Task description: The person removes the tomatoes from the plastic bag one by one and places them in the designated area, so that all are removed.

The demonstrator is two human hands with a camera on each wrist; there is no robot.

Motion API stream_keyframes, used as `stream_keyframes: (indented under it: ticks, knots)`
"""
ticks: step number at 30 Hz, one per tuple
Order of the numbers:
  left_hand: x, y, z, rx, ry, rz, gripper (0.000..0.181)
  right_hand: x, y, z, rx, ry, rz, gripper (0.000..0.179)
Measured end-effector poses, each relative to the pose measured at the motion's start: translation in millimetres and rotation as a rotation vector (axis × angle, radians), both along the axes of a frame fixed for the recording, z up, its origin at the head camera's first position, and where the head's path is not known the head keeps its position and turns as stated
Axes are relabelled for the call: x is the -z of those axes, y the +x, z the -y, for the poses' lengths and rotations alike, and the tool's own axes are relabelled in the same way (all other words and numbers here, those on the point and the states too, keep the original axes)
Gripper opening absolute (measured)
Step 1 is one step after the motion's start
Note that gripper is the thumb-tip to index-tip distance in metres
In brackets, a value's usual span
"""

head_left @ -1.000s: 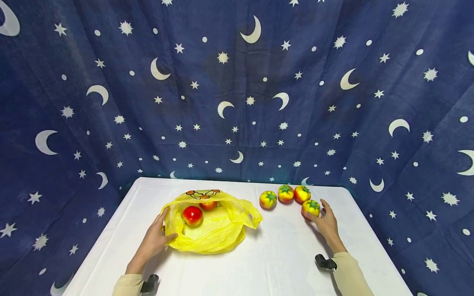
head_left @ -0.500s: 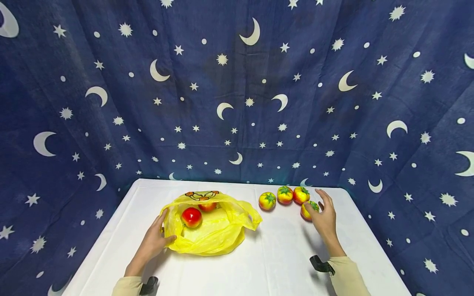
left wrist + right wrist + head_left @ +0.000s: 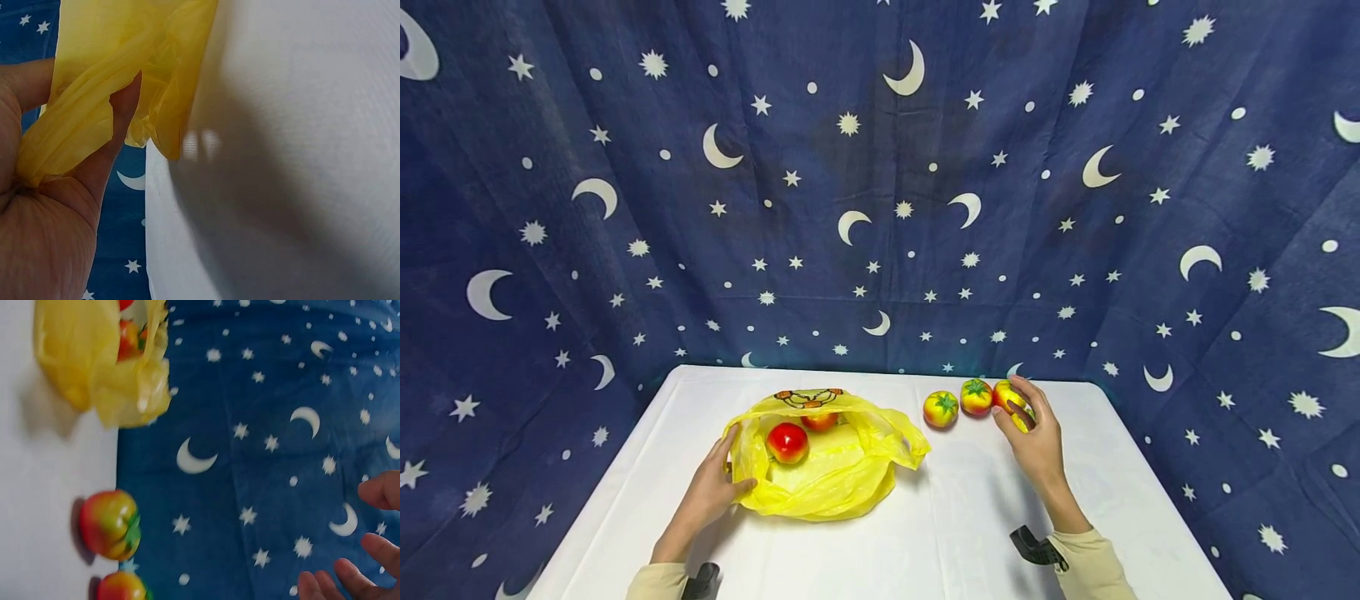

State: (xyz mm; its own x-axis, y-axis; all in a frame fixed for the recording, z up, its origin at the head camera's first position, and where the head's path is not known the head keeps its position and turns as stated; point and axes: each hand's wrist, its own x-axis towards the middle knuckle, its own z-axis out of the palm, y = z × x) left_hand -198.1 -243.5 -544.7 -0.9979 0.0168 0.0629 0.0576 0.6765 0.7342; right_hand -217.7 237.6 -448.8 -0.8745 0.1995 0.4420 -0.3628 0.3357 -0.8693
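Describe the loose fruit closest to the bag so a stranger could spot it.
On the white table lies an open yellow bag. Just right of it sits a yellow-and-red fruit topped with green leaves. Of those outside, it's the leftmost and nearest the bag.

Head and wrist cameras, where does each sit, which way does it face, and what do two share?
Head: on the person's head, facing forward and down at the white table and starry cloth; left hand and right hand show.
Left wrist: worn there, looking along that hand toward the yellow bag it grips; part of the hand shows.
Right wrist: worn there, turned sideways, looking at cloth, bag and fruits; only part of that hand shows, at the right edge.
Head and right wrist share fruits inside and outside the bag.
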Motion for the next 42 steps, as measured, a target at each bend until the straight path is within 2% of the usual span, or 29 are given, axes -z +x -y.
stream_keyframes:
  ticks: [5,12,15,23,34,42]
  knots:
    - [0.4,1.0,-0.2,-0.003,0.004,0.011,0.101,-8.2,6.6,16.8,-0.097,-0.072,-0.039,0.051]
    - [-0.1,0.8,-0.8,-0.006,0.004,0.007,0.1,-18.4,11.3,38.6,-0.16,-0.094,-0.045,0.053]
    - [0.3,1.1,-0.9,-0.006,0.003,0.002,0.1,-18.5,12.7,47.5,-0.183,-0.099,-0.025,0.053]
    - [-0.7,1.8,-1.1,-0.003,0.001,-0.013,0.099,-16.1,13.9,68.8,-0.272,-0.118,-0.046,0.052]
    - [-4.3,1.6,-2.6,-0.006,0.0,-0.007,0.1,-12.5,17.0,94.5,-0.361,-0.119,0.052,0.052]
    - [-3.1,5.2,-3.9,-0.015,-0.012,-0.021,0.099,-2.4,17.2,116.6,-0.466,-0.115,0.06,0.053]
